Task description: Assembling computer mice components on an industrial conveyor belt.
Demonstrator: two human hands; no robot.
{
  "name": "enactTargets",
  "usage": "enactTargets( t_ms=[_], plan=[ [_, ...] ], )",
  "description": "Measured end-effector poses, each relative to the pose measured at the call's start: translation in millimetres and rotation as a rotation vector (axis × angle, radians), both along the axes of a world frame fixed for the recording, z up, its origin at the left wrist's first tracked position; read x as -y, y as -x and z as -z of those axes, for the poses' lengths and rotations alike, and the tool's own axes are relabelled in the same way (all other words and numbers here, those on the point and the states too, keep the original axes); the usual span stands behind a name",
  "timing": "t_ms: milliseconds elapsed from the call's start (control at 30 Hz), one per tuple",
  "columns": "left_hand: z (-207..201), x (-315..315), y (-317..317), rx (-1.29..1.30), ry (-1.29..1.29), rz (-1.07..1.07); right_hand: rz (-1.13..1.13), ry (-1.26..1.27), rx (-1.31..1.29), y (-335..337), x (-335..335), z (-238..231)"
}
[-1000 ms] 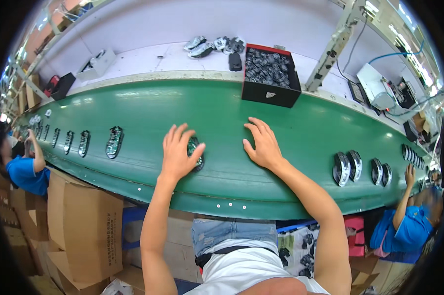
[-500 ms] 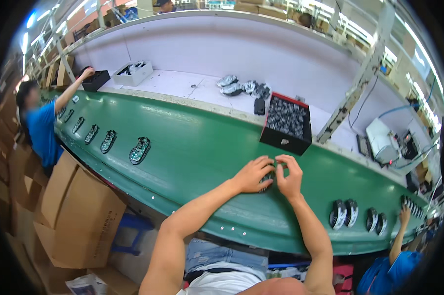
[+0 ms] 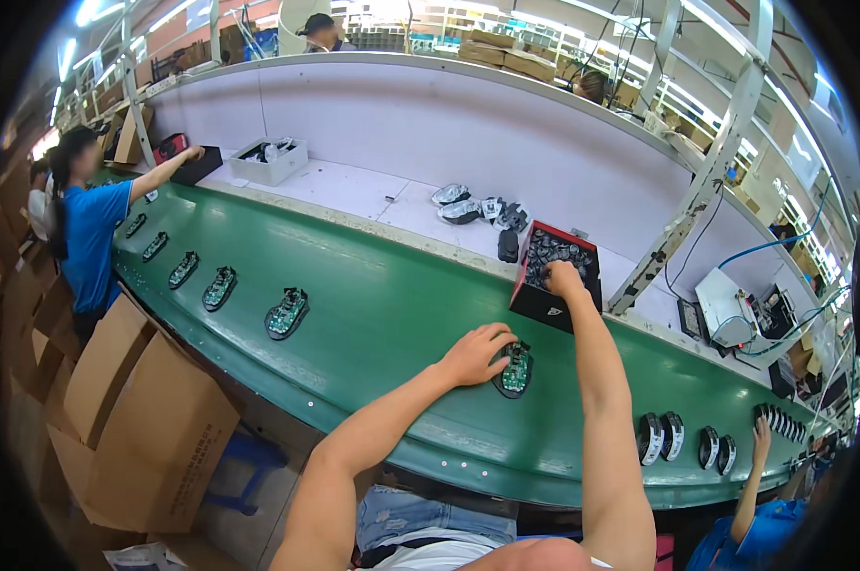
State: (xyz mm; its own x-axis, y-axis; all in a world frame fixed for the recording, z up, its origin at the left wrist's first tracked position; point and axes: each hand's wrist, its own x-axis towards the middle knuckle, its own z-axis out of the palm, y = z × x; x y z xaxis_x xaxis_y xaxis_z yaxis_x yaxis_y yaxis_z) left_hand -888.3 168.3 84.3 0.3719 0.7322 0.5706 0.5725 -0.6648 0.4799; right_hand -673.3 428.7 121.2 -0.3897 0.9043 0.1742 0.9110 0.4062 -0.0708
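Observation:
On the green belt in front of me lies a computer mouse base with a bare green circuit board [image 3: 515, 371]. My left hand [image 3: 475, 355] grips its left side, thumb and fingers bent against the edge. My right hand [image 3: 564, 278] reaches into a black box with a red inner rim [image 3: 555, 312], which holds many small dark parts [image 3: 552, 249]. Its fingers are closed and point down among those parts; whatever is between the fingertips is hidden.
More open mouse bases [image 3: 287, 312] lie in a row to the left. Closed mice [image 3: 651, 439] stand on edge at right. Bagged parts [image 3: 458, 209] sit on the white ledge, beside a metal post [image 3: 682, 205]. Co-workers in blue reach in from left [image 3: 97, 224] and right [image 3: 761, 447].
My right hand has left the mouse base and gone forward into the black box. My left hand stays at the base, whose board is now uncovered.

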Motion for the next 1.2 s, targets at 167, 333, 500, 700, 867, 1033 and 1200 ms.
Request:
enactTargets(
  t_ms=[167,333,500,700,867,1033,1200],
  plan=[
    [11.5,-6.9,6.3,0.080,-0.017,-0.082,-0.158,-0.055,-0.474,-8.3,37.6,-33.8],
    [14.7,-2.4,16.4,0.057,0.127,-0.103,-0.212,0.271,-0.981,-1.8,162.9,-57.2],
    [12.7,4.4,-1.2,-0.142,0.069,-0.042,-0.195,0.223,-1.002,-10.0,230.0,-15.2],
    [7.9,8.0,-3.0,-0.194,0.148,-0.030,-0.210,0.155,-0.977,-2.5,231.2,14.8],
    [8.1,11.9,-8.4,-0.180,0.165,-0.021,-0.265,0.028,-0.859,5.0,237.6,22.1],
    [10.2,11.6,-9.2,-0.177,0.149,-0.031,-0.348,-0.193,-0.619,1.8,233.9,21.5],
    [9.8,9.7,-10.9,-0.176,0.148,-0.036,-0.226,0.011,-0.716,-1.6,225.4,14.3]
  ],
)
